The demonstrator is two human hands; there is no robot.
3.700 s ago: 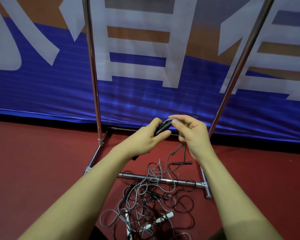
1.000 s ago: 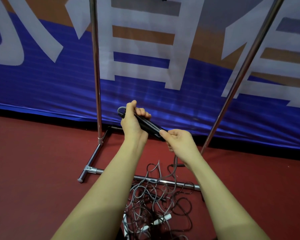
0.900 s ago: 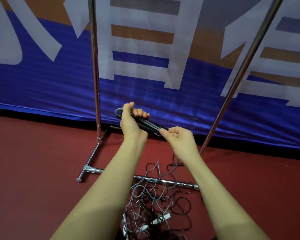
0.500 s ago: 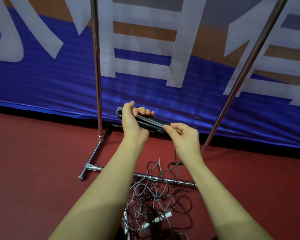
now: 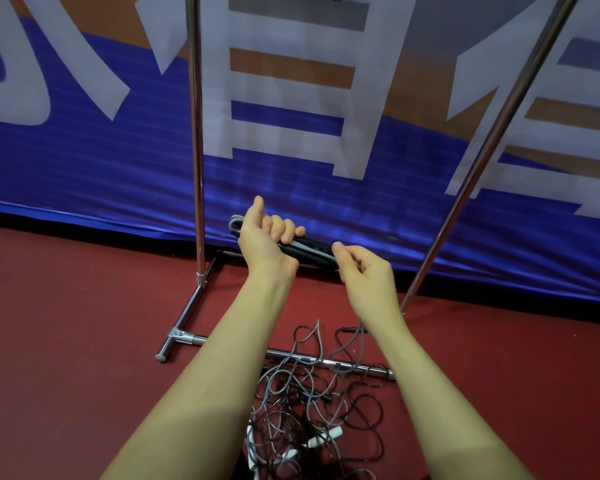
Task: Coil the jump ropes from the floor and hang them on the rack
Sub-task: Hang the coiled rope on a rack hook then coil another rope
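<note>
The left hand (image 5: 267, 237) is clenched around the folded jump rope (image 5: 309, 249), fingers curled over its black handles, thumb sticking up, and a grey loop of cord pokes out past the far side of the fist. The right hand (image 5: 362, 271) meets the other end of the bundle, thumb and forefinger pinching at it with the remaining fingers loosely curled; a grey strand appears to run down from under that hand toward the floor, though the wrist hides where it starts, so I cannot be sure. Behind them hangs a big blue, brown and white banner (image 5: 84, 161), and the chrome rack (image 5: 196, 133) stands in front of it, its two uprights rising either side of the hands and its base bars lying on the dark red floor (image 5: 66, 341). The tangled pile of ropes (image 5: 309, 410) sprawls on the floor between the forearms, draped partly over the front base bar, grey and black cords mixed with a few white handles (image 5: 323, 438). Compared with half a second ago, the bundle has hardly shifted; the right hand has opened its lower fingers a little and sits slightly lower against the bundle's end.
</note>
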